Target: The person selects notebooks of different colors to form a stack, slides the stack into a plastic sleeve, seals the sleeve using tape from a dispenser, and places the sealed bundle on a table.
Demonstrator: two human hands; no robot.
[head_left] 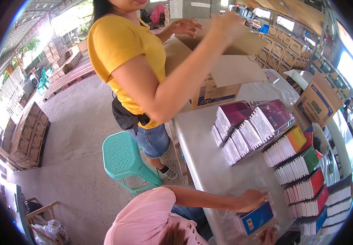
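Observation:
In the head view, a blue-covered spiral notebook [258, 217] lies on the grey table [201, 163] near the lower edge, with clear plastic [229, 218] around it. My left hand [253, 200], at the end of a pink-sleeved arm, is closed at the notebook's far edge, apparently gripping the plastic. My right hand [269, 236] shows only in part at the lower edge, close to the notebook's near side. Its fingers are too hidden to read.
A person in a yellow shirt [117, 45] stands by an open cardboard box [215, 92]. Plastic-wrapped purple notebooks [272, 116] and rows of coloured notebooks [307, 188] cover the table's right side. A green stool [123, 153] stands on the floor left of the table.

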